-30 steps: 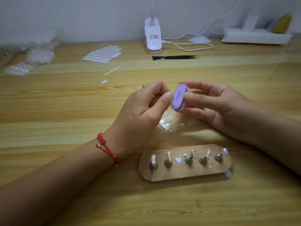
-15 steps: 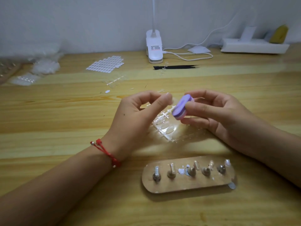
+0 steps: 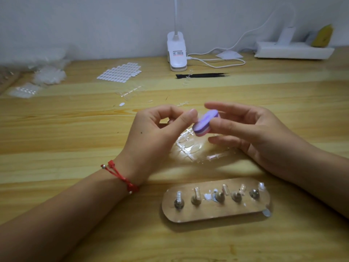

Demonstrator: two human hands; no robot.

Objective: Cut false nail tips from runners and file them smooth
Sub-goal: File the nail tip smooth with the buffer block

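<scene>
Five pegs stand on the holder (image 3: 207,214) at the near edge of the table (image 3: 56,129). Why there? (Desk)
Judging by the clear tips on several pegs, it waits within reach for finished pieces. (Photographer)
And the runner sheet (image 3: 187,148) just beyond it? (Desk)
It lies flat beneath both hands with tips attached, likely so the next one is close. (Photographer)
What is the left hand (image 3: 154,133) doing? (Desk)
Thumb and forefinger are pinched together against the buffer block (image 3: 205,123). The nail tip presumably between them is too clear and small to make out. (Photographer)
The right hand (image 3: 251,133)? (Desk)
It grips the purple block between thumb and lower fingers, forefinger straight above. The block tilts toward the pinch, which looks like filing. (Photographer)
Farther back? (Desk)
Black tweezers (image 3: 204,75) and a lamp clip (image 3: 177,53) sit well apart from the work. (Photographer)
</scene>
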